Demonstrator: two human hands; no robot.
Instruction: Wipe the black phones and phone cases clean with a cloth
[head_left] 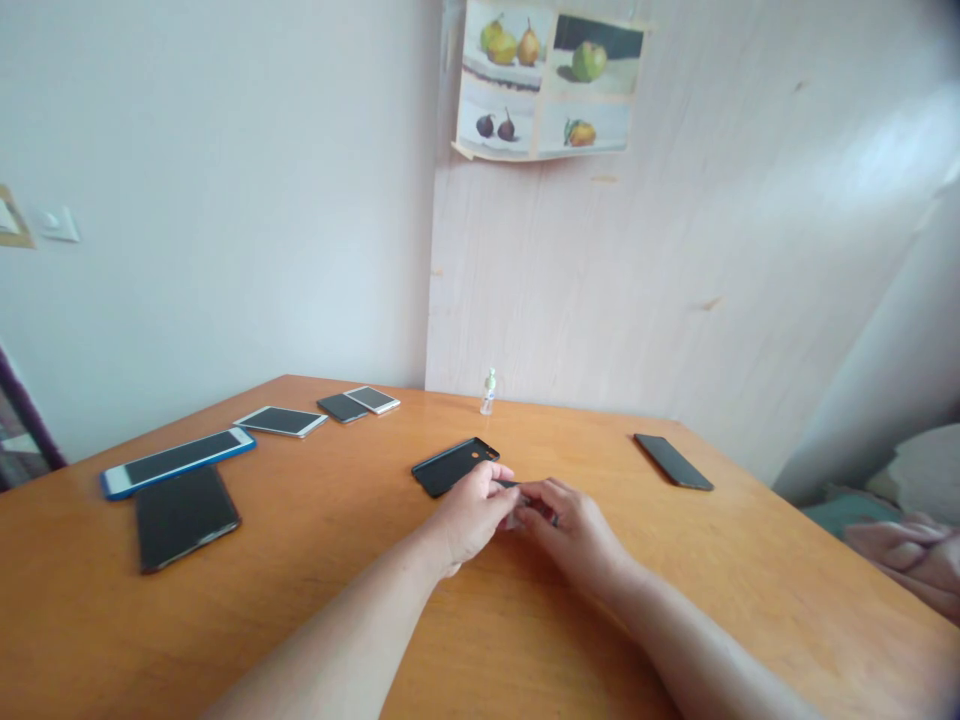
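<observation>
My left hand (pixel 476 513) and my right hand (pixel 574 525) meet over the middle of the table, fingers bent and closed together. Between the fingertips is something small, with a dark edge and a pale, crumpled-looking part; most of it is hidden, and I cannot make out what it is. Just beyond my left hand a black phone case (pixel 450 468) lies with its hollow side up and a camera cut-out at its right end. Farther back, a small clear bottle (pixel 488 393) with a pale green top stands upright near the wall.
On the wooden table (pixel 360 520), at left, lie a black phone (pixel 185 518), a white phone in a blue case (pixel 180 460), a white phone (pixel 281 421) and two overlapping phones (pixel 358 402). Another dark phone (pixel 673 462) lies at right. Walls border the back.
</observation>
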